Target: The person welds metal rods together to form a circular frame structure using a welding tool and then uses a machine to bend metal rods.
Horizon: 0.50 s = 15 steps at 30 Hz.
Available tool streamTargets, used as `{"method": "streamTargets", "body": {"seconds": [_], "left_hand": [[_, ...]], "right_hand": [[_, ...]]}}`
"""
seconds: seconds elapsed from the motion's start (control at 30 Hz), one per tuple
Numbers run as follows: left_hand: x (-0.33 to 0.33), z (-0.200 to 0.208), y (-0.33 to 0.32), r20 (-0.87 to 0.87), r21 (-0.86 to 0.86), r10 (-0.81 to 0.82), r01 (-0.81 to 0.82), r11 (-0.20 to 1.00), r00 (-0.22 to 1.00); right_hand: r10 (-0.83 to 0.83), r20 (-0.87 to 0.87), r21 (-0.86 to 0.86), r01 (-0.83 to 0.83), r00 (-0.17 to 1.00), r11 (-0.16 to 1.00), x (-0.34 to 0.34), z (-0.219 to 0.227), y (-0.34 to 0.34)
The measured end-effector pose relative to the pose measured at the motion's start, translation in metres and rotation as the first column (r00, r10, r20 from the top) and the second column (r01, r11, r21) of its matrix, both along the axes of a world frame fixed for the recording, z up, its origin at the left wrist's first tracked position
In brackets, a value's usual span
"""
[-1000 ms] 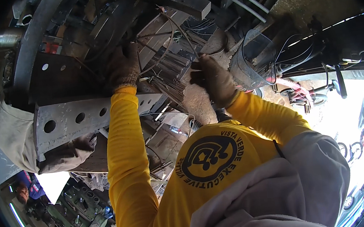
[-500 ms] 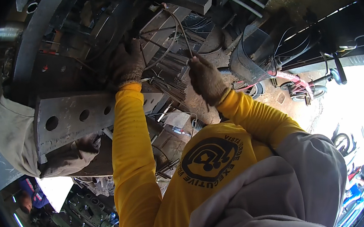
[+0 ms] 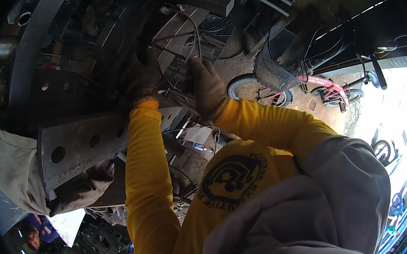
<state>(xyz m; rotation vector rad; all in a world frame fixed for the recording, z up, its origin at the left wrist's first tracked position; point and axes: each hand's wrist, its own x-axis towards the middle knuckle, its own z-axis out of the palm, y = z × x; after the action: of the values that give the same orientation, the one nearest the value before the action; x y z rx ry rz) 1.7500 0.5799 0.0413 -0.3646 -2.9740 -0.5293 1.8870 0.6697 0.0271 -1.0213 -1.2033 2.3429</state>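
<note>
My right hand [image 3: 207, 87], in a brown work glove, is closed round the end of a thin metal rod [image 3: 197, 34]. That rod curves up and away to the left from my fist. My left hand [image 3: 143, 79], gloved too, reaches over dark metalwork just beyond a thick steel beam [image 3: 79, 139] with round holes. Its fingers are lost in shadow, so what they hold or touch does not show. Between and beyond my hands lie straight thin rods [image 3: 175, 35] forming an angle.
A grey cloth [image 3: 14, 169] drapes over the beam's left end. To the right stand a black mesh basket [image 3: 278, 58] and a pink bicycle [image 3: 324, 86]. Green machinery [image 3: 95, 247] and another person's arm [image 3: 33, 236] are at lower left. A steel block [image 3: 216, 1] juts out at the top.
My right hand has moved left and slightly down, closer to my left hand, and the curved rod has swung left with it. My left hand stays about where it was.
</note>
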Motion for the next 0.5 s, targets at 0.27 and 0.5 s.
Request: {"method": "streamTargets", "body": {"seconds": [0.27,0.5], "left_hand": [[0.004,0.005,-0.002,-0.098,-0.040,-0.047,0.043,0.998,0.994],[-0.004,0.004,-0.008,-0.137,-0.043,-0.110,0.105,0.994,0.985]], "right_hand": [[0.121,-0.098,0.092,-0.112,0.988,0.989,0.014,-0.033,-0.001],[0.304,0.015,-0.015,-0.304,0.952,0.953,0.035,-0.016,0.032]]}}
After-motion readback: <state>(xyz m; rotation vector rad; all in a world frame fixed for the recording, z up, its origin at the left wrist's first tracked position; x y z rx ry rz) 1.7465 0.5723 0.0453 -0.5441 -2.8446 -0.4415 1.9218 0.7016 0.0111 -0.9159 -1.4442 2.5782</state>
